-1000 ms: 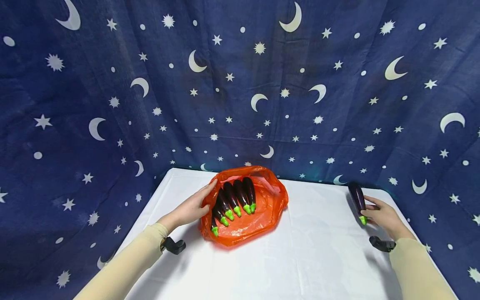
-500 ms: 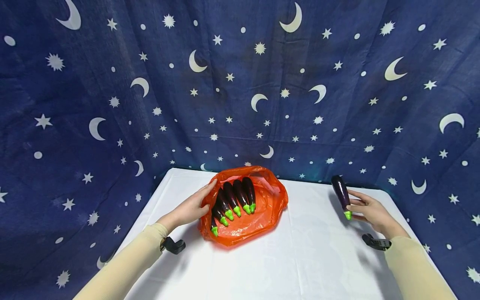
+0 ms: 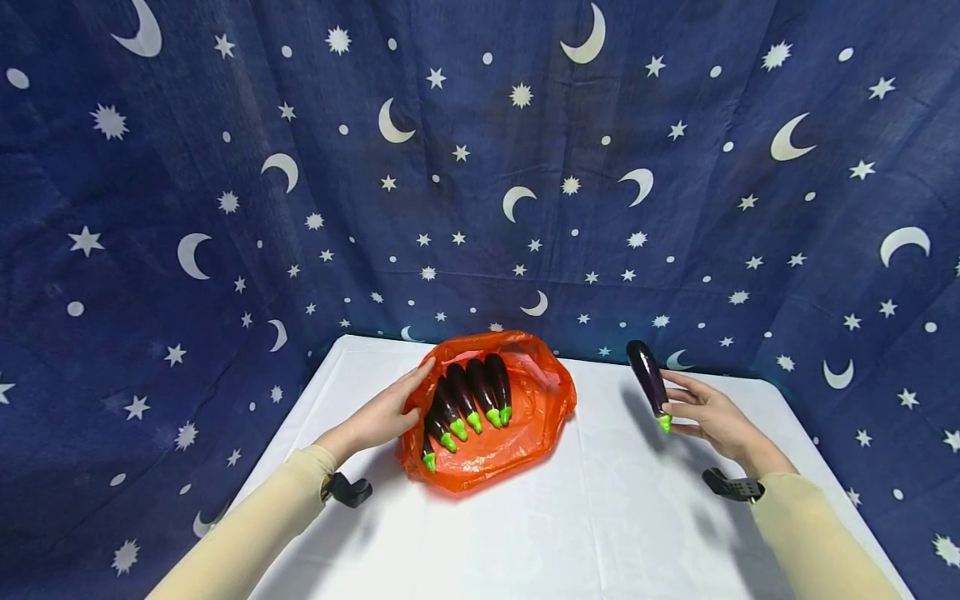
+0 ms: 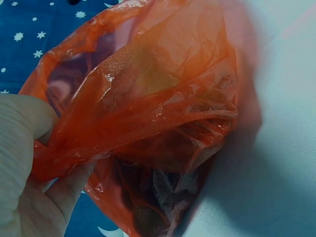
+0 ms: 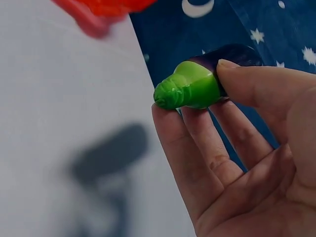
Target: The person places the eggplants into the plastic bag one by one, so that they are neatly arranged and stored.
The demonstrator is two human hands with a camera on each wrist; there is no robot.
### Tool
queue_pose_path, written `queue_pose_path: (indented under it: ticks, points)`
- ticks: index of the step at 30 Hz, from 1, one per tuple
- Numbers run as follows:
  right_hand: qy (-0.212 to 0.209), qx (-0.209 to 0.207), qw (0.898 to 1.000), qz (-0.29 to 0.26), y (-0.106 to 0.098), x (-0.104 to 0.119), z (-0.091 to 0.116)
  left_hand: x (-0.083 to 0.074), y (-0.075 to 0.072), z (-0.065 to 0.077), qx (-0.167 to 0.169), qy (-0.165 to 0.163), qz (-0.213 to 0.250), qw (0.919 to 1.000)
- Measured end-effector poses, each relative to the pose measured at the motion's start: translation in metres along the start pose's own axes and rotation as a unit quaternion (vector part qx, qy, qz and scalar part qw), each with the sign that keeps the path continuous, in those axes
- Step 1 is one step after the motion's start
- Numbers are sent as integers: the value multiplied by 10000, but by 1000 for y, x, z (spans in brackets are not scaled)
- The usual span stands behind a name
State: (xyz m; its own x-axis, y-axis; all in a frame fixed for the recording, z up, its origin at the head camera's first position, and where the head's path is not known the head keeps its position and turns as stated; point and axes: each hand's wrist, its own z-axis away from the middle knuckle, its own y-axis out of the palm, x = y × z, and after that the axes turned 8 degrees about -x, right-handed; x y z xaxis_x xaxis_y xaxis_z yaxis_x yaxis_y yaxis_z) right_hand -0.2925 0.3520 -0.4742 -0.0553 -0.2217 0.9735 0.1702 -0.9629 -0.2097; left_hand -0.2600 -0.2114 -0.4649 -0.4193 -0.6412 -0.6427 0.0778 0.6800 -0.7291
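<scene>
An orange-red plastic bag (image 3: 525,446) lies with its mouth wide toward me, left of the table's middle. Several dark purple eggplants (image 3: 459,392) with green stem ends lie side by side inside it. My left hand (image 3: 382,417) holds the bag's left rim, the film pinched between thumb and fingers in the left wrist view. Right of the bag, my right hand (image 3: 712,417) pinches one more eggplant (image 3: 647,375) near its green cap (image 5: 190,86), thumb on one side and fingers on the other. The eggplant is above the table, its shadow falling below it.
A white cloth (image 3: 525,542) covers the table. Behind and on both sides hangs a dark blue curtain (image 3: 465,208) with moons and stars. Black wrist cameras (image 3: 348,492) sit at both sleeves.
My right hand has lifted its eggplant from near the table's far right corner and carried it left toward the bag. The left hand and the bag have stayed in place.
</scene>
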Motion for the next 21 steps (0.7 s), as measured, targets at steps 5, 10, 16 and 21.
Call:
queue_pose_path:
  ticks: [5, 10, 16, 21]
  points:
    - [-52, 169, 9998, -14, 17, 6, 1, 1, 0, 0, -24, 71, -32, 10000]
    - [-212, 506, 9982, -234, 30, 9, -1, 3, 1, -2, -93, 224, -43, 9997]
    - [-353, 1277, 9898, -526, 45, 14, -3, 5, 2, -3, -106, 245, -55, 9996]
    - [-311, 1786, 9819, -545, 67, 20, -7, 5, 3, -4, -77, 222, -65, 9997]
